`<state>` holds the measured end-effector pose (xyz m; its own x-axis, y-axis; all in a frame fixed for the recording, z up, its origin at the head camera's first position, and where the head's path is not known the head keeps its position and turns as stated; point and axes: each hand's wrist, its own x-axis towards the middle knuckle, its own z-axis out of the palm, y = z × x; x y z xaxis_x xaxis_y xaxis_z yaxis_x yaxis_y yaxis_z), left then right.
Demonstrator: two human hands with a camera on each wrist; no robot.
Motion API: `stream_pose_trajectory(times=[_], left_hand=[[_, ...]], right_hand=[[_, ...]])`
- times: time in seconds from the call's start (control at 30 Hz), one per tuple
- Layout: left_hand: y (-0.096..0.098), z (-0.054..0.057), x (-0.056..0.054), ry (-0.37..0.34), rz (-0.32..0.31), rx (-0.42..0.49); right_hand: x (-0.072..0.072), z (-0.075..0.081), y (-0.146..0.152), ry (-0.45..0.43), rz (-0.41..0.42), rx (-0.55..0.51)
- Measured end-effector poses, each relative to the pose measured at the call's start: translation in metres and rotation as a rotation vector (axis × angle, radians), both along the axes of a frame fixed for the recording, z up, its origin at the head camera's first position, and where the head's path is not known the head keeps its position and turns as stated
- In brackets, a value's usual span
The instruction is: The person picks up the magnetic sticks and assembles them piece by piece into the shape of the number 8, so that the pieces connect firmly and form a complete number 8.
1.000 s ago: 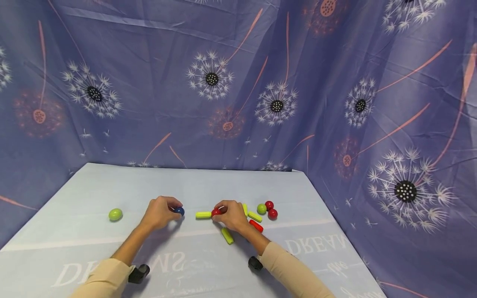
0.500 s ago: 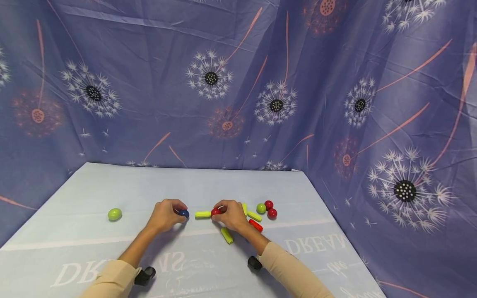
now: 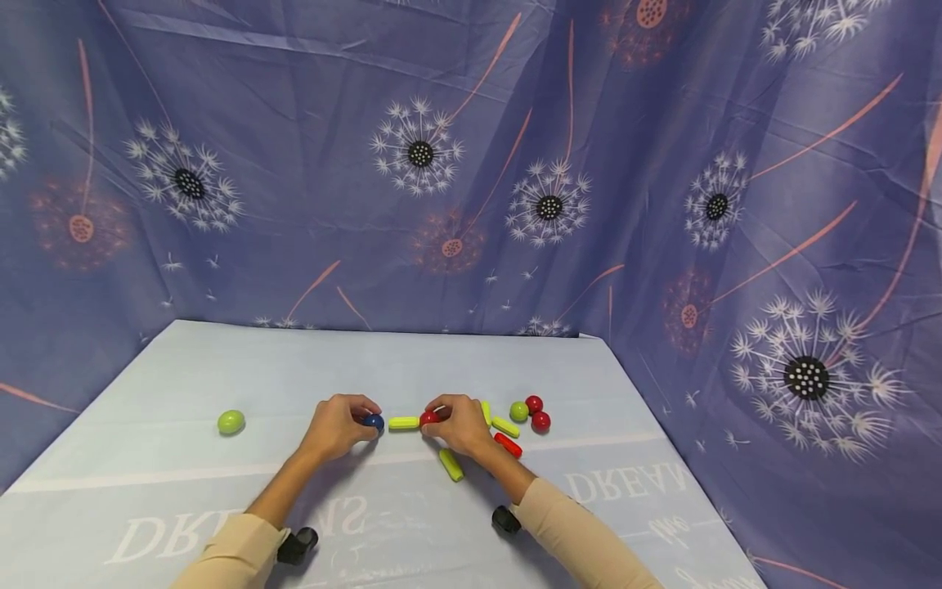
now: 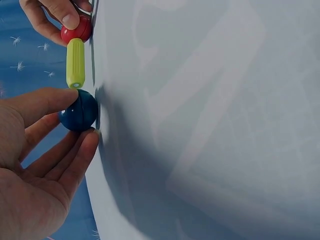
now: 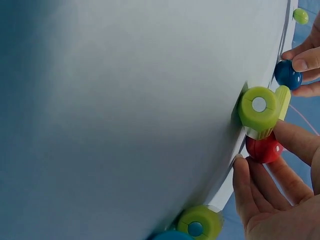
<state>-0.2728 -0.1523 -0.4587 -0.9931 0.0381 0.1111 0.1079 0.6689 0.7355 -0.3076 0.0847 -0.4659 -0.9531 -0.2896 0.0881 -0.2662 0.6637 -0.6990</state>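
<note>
Thumb and fingers of my left hand (image 3: 340, 427) pinch a dark blue ball (image 3: 375, 422) low over the table. Just to its right lies a yellow-green magnetic rod (image 3: 403, 423), its bare end (image 4: 76, 85) very close to the ball in the left wrist view. At the rod's other end is a red ball (image 3: 428, 418), pinched by my right hand (image 3: 458, 424). The rod and red ball are in line with the blue ball. Below the right hand lies another yellow-green rod (image 3: 450, 465), which overlaps the red ball in the right wrist view.
Right of my right hand lie two yellow-green rods (image 3: 505, 426), a red rod (image 3: 508, 445), a green ball (image 3: 518, 411) and two red balls (image 3: 540, 421). A lone green ball (image 3: 231, 422) sits at left. A patterned curtain (image 3: 441, 204) hangs behind the table (image 3: 294, 360).
My left hand has moved right with the blue ball, bringing it close to the rod's left end. The right hand stays in place on the red ball.
</note>
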Motion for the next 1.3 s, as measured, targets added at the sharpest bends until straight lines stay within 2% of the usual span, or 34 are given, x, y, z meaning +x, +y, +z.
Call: stream_pose_trajectory(times=[1.03,1.3], left_hand=[[0.0062,-0.0007,-0.0002,0.004,0.001,0.025],[0.0025,-0.0023,-0.0005,-0.025,-0.005,0.046]], right_hand=[[-0.0005,-0.0018,-0.0010,0.011,-0.005,-0.003],[-0.0012,-0.0029,-0.0008,0.014,-0.006,0.007]])
